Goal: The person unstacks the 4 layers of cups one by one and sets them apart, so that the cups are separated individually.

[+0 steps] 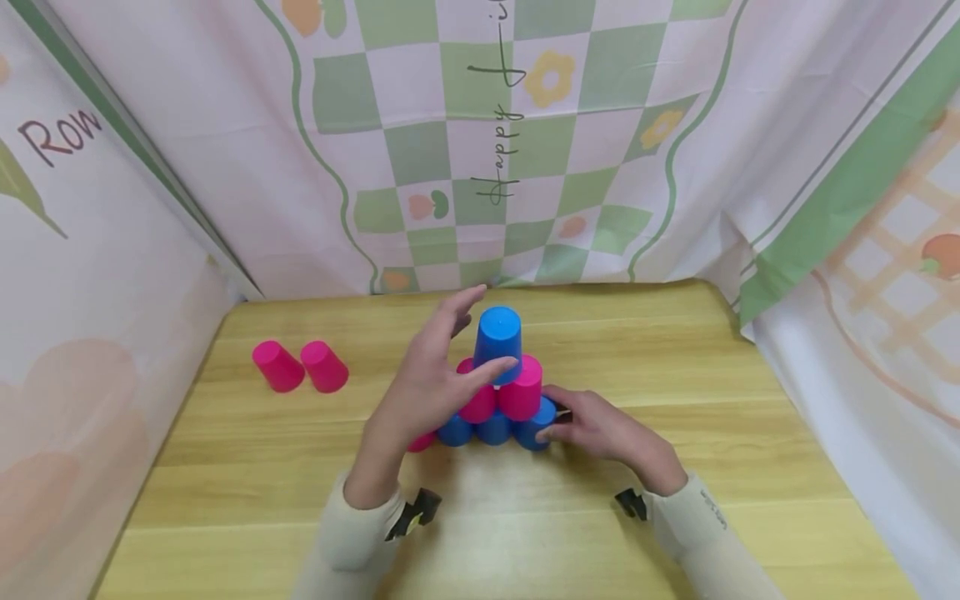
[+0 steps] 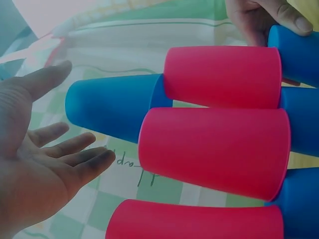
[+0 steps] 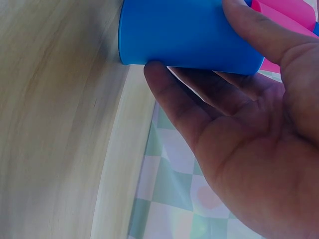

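1. holding the left hand [image 1: 429,385] in a wide, spread grip about the top blue cup [image 1: 498,332], apparently clasping nothing.
2. gripping lightly with the right hand [image 1: 600,427], curling thumb and fingers partway round the right-hand blue cup [image 1: 527,434] of the bottom row.
3. balancing the top blue cup on two stacked pink cups [image 1: 521,397], over a row of blue cups on the table [image 1: 187,517].
4. probably steadying and squaring the stack; calling for soft, even pressure low down, without nudging the stacked pink cups.
5. needing plenty of clearance between left thumb and top blue cup, so as to avoid tipping it.
6. resting bases-up, including two loose pink cups [image 1: 278,367] well apart at the left; hiding the insides, so leaving any contents impossible to tell.
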The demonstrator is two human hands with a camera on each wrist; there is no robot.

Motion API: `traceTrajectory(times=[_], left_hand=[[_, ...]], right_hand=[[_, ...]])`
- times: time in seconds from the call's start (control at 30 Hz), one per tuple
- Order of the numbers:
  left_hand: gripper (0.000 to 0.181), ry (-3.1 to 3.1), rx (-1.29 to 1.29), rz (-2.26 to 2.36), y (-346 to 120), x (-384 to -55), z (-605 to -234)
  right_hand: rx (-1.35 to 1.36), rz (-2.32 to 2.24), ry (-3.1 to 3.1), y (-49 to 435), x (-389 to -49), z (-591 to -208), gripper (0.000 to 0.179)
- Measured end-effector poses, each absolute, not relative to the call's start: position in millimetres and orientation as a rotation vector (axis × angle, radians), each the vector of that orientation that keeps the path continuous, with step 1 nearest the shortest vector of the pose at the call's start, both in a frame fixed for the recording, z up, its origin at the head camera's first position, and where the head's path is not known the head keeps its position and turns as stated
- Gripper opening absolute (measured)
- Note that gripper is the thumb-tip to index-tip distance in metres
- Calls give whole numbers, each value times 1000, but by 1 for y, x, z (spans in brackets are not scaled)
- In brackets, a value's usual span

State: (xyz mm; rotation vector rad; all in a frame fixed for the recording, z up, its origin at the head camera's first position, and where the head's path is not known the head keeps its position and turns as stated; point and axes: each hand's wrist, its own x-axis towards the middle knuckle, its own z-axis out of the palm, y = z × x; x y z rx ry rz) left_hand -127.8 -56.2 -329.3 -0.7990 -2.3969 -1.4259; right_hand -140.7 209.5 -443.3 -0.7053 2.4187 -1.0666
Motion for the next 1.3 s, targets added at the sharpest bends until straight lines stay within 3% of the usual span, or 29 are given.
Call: traceTrajectory(times=[1.3], left_hand=[[66,-2484,-805,-1499,-48,-127,-338]], right_hand=[[-736,-1093,2403,210,-142,-446,48]])
